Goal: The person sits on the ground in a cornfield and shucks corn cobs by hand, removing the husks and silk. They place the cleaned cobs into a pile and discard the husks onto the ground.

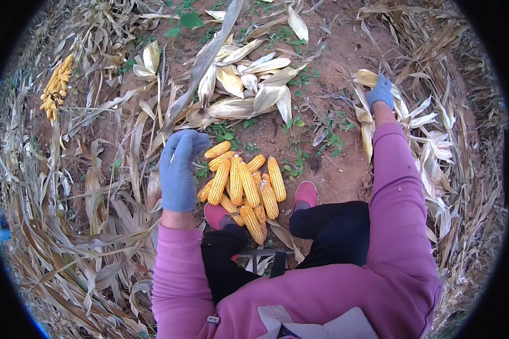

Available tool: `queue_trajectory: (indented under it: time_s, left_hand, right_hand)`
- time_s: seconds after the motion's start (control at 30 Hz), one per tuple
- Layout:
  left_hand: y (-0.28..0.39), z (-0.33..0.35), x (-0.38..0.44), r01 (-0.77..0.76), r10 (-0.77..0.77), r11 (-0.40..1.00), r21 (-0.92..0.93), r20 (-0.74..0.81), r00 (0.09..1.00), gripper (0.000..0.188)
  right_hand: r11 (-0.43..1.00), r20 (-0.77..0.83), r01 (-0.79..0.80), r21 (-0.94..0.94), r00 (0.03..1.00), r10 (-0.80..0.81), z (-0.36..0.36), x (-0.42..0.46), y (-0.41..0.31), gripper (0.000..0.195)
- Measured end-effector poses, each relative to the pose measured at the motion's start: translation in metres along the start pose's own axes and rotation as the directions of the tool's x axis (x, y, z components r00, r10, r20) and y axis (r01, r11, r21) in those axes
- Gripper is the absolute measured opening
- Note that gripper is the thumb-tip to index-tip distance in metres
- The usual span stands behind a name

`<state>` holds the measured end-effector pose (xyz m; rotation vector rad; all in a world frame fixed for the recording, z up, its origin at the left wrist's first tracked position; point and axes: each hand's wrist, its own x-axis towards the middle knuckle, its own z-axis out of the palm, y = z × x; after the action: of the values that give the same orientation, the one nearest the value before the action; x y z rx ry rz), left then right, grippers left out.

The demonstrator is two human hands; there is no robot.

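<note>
My left hand (pixel 181 169), in a blue-grey knit glove, is raised beside a heap of husked yellow corn cobs (pixel 248 182). Its fingers bend to the right, and a thin pale sliver shows against them; whether the palm holds anything is hidden. The cobs lie between and partly against my pink shoes (pixel 306 193). Far out to the right, my gloved right hand (pixel 381 94) reaches down onto a corn ear in its dry husk (pixel 364 78). Its fingertips are among the husks, so their grip cannot be made out.
Ahead lies a pile of pale, dry husks (pixel 250 80), crossed by a long dry leaf (pixel 208 72). More bare cobs (pixel 57 87) form a heap at far left. Dry corn stalks (pixel 110 229) cover the left side; loose husks (pixel 437 156) lie at right. Green weeds (pixel 333 140) dot the reddish soil.
</note>
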<state>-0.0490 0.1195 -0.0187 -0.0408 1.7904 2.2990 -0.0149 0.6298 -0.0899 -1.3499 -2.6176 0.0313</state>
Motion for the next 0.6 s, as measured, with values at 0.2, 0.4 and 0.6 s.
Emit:
queue_trajectory:
  time_s: [0.2,0.4,0.6]
  left_hand:
    - [0.002,0.005,-0.007,-0.036,0.037,0.999,-0.006,0.041,0.998,0.018]
    - [-0.006,0.000,-0.007,-0.015,0.005,0.994,0.106,0.093,0.996,0.019]
    - [-0.006,-0.002,0.008,0.001,-0.016,0.982,0.190,0.078,0.997,0.022]
  right_hand:
    - [0.999,0.151,0.039,0.013,0.988,-0.040,-0.009,-0.002,0.006,0.051]
    - [0.479,0.734,-0.602,0.638,0.664,-0.142,0.145,-0.078,-0.140,0.075]
    - [-0.192,0.748,-0.773,0.605,0.634,-0.195,0.209,-0.119,-0.204,0.067]
